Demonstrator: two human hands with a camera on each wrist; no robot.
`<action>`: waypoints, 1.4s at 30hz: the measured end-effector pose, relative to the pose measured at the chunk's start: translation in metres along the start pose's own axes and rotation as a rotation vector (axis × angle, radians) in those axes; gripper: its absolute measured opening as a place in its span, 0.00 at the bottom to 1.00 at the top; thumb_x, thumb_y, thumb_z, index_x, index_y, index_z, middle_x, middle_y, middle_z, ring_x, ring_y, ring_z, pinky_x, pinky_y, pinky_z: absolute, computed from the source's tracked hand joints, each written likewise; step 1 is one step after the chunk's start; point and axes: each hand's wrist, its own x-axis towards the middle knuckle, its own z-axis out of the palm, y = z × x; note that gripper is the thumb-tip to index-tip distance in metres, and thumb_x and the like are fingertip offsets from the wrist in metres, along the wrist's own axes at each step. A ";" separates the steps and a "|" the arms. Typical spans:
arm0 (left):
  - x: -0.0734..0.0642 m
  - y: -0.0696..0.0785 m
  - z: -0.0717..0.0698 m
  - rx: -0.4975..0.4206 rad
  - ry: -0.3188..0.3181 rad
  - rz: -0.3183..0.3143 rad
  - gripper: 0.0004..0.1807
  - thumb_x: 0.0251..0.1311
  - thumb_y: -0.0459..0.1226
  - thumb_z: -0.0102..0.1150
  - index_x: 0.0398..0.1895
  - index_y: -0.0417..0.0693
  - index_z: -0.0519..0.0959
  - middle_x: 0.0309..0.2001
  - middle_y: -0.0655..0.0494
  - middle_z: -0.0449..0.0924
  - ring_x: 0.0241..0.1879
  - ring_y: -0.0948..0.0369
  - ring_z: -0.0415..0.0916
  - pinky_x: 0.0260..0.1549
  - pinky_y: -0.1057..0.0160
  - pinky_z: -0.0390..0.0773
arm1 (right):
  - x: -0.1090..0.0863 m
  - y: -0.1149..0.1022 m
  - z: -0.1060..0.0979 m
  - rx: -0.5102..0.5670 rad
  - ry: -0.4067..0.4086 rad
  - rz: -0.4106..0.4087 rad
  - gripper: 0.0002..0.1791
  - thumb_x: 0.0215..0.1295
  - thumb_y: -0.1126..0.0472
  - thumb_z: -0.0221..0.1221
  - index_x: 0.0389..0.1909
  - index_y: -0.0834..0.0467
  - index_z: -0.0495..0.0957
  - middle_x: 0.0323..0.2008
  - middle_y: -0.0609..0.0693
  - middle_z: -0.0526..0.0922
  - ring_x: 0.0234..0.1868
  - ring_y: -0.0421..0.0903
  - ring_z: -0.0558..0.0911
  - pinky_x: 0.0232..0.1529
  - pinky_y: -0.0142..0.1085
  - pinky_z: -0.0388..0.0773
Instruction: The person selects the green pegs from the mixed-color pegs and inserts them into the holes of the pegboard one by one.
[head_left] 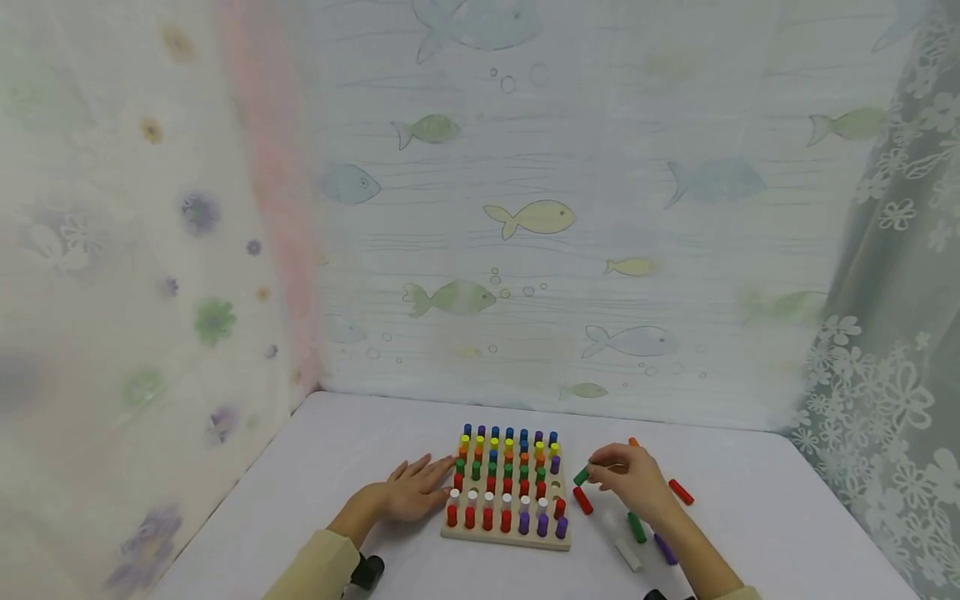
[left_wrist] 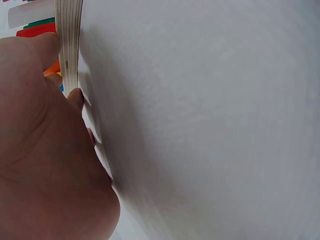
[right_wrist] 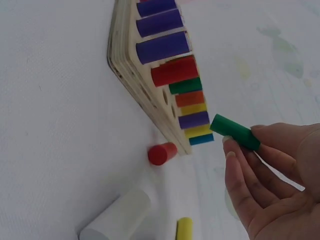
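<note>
A wooden peg board (head_left: 506, 541) stands on the white table, with rows of coloured pegs upright in it. Bare holes show near its right edge. My left hand (head_left: 417, 492) lies palm down by the board's left side with fingers stretched out. In the left wrist view, the fingertips of that hand (left_wrist: 47, 150) are right at the board's layered edge (left_wrist: 69, 45). Just right of the board, my right hand (head_left: 637, 483) pinches a green peg (head_left: 581, 476) between thumb and fingertips. The right wrist view shows this green peg (right_wrist: 234, 132) tilted, one end sticking out.
Loose pegs lie right of the board: a red peg (head_left: 582, 501) close to it, a white peg (head_left: 627, 554), another green peg (head_left: 637, 527), a purple peg (head_left: 665, 549) and a second red peg (head_left: 681, 492). An orange peg (head_left: 633, 442) shows behind the right hand. Fish-patterned cloth (head_left: 540, 350) hangs behind.
</note>
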 end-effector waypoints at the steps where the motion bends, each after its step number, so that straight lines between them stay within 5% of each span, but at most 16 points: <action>1: 0.000 0.000 0.000 -0.001 0.001 0.000 0.39 0.76 0.59 0.42 0.83 0.55 0.51 0.81 0.53 0.54 0.82 0.47 0.39 0.76 0.35 0.34 | 0.001 0.000 0.003 -0.008 0.003 0.000 0.13 0.69 0.62 0.65 0.47 0.67 0.82 0.39 0.53 0.88 0.41 0.53 0.88 0.40 0.35 0.85; 13: 0.000 0.001 -0.001 -0.009 0.004 0.007 0.39 0.75 0.60 0.41 0.83 0.54 0.51 0.81 0.52 0.54 0.82 0.47 0.39 0.76 0.35 0.34 | 0.011 0.001 0.025 -0.105 0.020 -0.073 0.07 0.67 0.66 0.65 0.43 0.65 0.83 0.37 0.50 0.88 0.37 0.48 0.88 0.40 0.35 0.86; 31: -0.001 -0.001 0.000 0.004 0.006 0.019 0.41 0.74 0.63 0.39 0.83 0.56 0.50 0.81 0.52 0.53 0.82 0.46 0.38 0.76 0.35 0.34 | 0.017 -0.002 0.044 -0.217 0.045 -0.004 0.04 0.65 0.65 0.69 0.39 0.58 0.85 0.33 0.48 0.86 0.35 0.42 0.82 0.40 0.36 0.84; 42: 0.001 -0.002 0.001 0.013 0.012 0.013 0.41 0.75 0.63 0.39 0.84 0.58 0.49 0.81 0.53 0.53 0.82 0.46 0.38 0.75 0.34 0.34 | 0.018 0.000 0.046 -0.282 0.015 -0.090 0.04 0.63 0.68 0.69 0.38 0.59 0.85 0.33 0.45 0.87 0.35 0.41 0.83 0.43 0.40 0.86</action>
